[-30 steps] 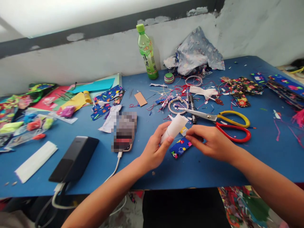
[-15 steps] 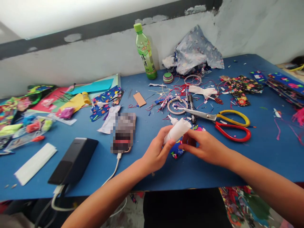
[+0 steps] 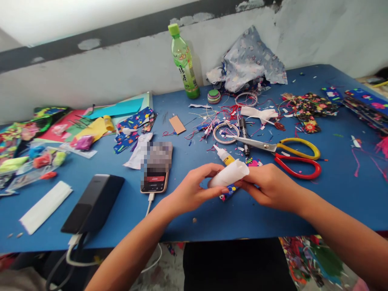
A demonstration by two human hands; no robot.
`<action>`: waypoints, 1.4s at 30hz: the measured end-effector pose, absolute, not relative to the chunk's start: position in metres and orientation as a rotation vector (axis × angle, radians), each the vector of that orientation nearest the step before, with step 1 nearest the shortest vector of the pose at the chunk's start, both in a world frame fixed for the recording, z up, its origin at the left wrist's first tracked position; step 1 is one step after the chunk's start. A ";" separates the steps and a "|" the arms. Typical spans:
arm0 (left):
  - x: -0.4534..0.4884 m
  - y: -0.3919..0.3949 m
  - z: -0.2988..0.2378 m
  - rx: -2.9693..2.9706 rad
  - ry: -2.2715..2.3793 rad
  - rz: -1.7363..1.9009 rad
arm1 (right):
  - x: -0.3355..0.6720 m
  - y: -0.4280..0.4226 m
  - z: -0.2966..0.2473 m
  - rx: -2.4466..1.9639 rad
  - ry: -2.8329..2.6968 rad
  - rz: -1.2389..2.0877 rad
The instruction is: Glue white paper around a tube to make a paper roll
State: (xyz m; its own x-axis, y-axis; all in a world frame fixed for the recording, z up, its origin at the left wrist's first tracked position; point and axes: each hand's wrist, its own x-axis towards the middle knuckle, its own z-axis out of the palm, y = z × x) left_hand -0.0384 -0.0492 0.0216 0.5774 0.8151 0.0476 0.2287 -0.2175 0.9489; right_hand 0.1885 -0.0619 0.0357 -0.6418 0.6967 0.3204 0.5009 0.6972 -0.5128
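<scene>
A rolled white piece, paper or cloth (image 3: 228, 174), is held up above the table's front part. My left hand (image 3: 198, 186) is closed round its left end, thumb along the near side. At its right end the fingers of my right hand (image 3: 266, 184) are bent and pinch the edge. Just behind the roll shows a small glue bottle (image 3: 223, 154) with a pointed white nozzle and yellow label. Under my hands lies a blue patterned fabric piece (image 3: 228, 193), partly hidden. Large scissors (image 3: 269, 148) with yellow and red handles lie beyond my right hand, beside a black marker (image 3: 244, 135).
A phone (image 3: 157, 171) on a cable and a dark power bank (image 3: 93, 202) lie to the left. Further back are a tape roll (image 3: 226, 133), thread scraps and a green bottle (image 3: 184, 64). Fabric stacks (image 3: 368, 107) sit at the right of the blue table (image 3: 182, 226).
My right hand has risen from beside the blue fabric to the roll's right end. The roll has tilted flatter and moved slightly right, and more of the glue bottle shows.
</scene>
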 end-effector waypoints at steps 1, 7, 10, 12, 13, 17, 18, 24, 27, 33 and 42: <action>-0.038 -0.049 0.022 1.690 0.863 0.689 | 0.189 -0.062 0.037 -0.931 -2.413 0.504; -0.033 -0.055 0.011 1.407 0.766 0.768 | 0.188 -0.061 0.035 -1.029 -2.411 0.559; -0.032 -0.058 0.003 1.268 0.703 0.750 | 0.184 -0.061 0.033 -1.113 -2.467 0.512; -0.030 -0.059 0.001 1.211 0.648 0.755 | 0.183 -0.061 0.031 -1.132 -2.487 0.467; -0.029 -0.059 0.001 1.203 0.632 0.766 | 0.182 -0.061 0.030 -1.130 -2.491 0.455; -0.024 -0.059 0.005 1.269 0.679 0.831 | 0.182 -0.061 0.029 -1.124 -2.475 0.457; -0.024 -0.059 0.005 1.305 0.707 0.832 | 0.182 -0.061 0.030 -1.125 -2.468 0.471; -0.027 -0.059 -0.001 1.544 0.732 0.875 | 0.183 -0.061 0.034 -1.127 -2.447 0.680; -0.028 -0.059 0.000 1.657 0.766 0.862 | 0.182 -0.061 0.035 -1.094 -2.426 0.787; -0.027 -0.060 0.004 1.637 0.823 0.865 | 0.182 -0.057 0.037 -1.085 -2.393 0.935; -0.027 -0.057 0.001 1.340 0.779 0.824 | 0.184 -0.055 0.026 -0.903 -2.230 0.530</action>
State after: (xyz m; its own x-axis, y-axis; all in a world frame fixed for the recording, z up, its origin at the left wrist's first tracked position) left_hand -0.0273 -0.0573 0.0006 0.5067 0.8621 -0.0121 -0.0604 0.0495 0.9969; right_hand 0.1839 -0.0548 0.0258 -0.5399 0.7251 0.4275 0.4550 0.6787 -0.5765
